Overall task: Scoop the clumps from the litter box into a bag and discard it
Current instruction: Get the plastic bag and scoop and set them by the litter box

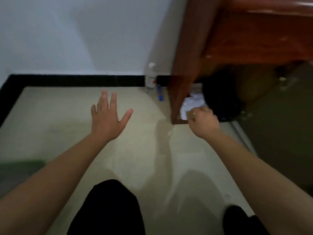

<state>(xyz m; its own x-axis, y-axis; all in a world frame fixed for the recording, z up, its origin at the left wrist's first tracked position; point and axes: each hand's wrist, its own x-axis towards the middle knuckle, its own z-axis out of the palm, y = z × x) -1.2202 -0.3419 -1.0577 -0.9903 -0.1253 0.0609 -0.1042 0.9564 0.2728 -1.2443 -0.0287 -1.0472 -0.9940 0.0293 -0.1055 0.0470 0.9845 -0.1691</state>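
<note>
- Hands out in front: left hand [106, 116] is released, fingers spread flat in the air, well to the left of the wooden desk [254, 31] and holding nothing. The right hand [202, 120] is curled tight at the foot of the desk's side panel. Blur hides whether it pinches anything, so I cannot tell.
- Floor [135, 150] is pale tile running from the person's legs up to the desk. No litter box shows anywhere.
- Under the desk, just behind the side panel, sits a dark bin [220, 102].
- A white crumpled bundle [193, 102] lies at the bin's near edge, just beyond the right knuckles. It looks like the bag, and this looks like the discard step.
- A clear bottle [150, 77] stands against the wall left of the desk, with a small blue item [159, 94] beside it.
- To finish well, push the bundle fully down inside the bin before letting go, keep its mouth closed so nothing spills, and keep the wrist clear of the panel's edge.
</note>
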